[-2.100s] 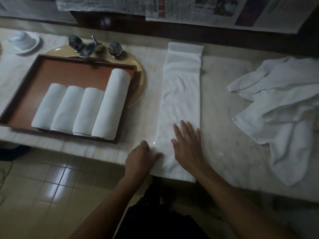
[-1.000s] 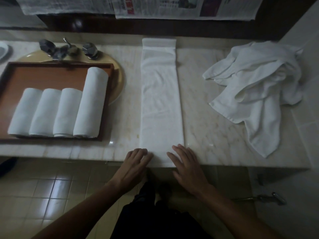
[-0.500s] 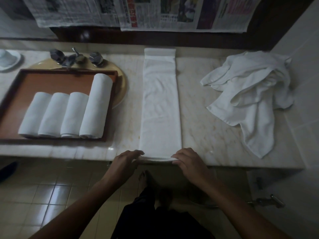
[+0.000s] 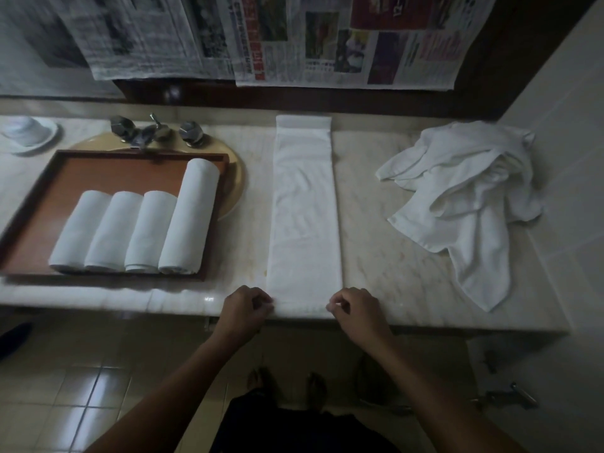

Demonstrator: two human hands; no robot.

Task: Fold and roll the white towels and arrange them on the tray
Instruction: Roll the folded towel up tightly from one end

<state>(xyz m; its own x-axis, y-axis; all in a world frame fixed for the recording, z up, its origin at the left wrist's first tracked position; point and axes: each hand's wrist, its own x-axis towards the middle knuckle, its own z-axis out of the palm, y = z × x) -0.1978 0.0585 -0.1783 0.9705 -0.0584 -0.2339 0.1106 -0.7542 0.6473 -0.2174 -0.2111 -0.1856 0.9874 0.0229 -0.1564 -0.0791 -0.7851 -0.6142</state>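
Two curled grips, left hand (image 4: 245, 309), right hand (image 4: 355, 310), each pinching the folded towel (image 4: 304, 207)

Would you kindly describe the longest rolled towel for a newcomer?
On the left of the marble counter sits a brown tray holding four rolled towels side by side. The longest rolled towel is rightmost, reaching farther back than its three short neighbours.

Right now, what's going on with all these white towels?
A person pinches the near corners of a long folded white towel with the left hand and right hand, seemingly about to roll it. Four rolled white towels lie on the brown wooden tray. A crumpled heap of white towels lies further right.
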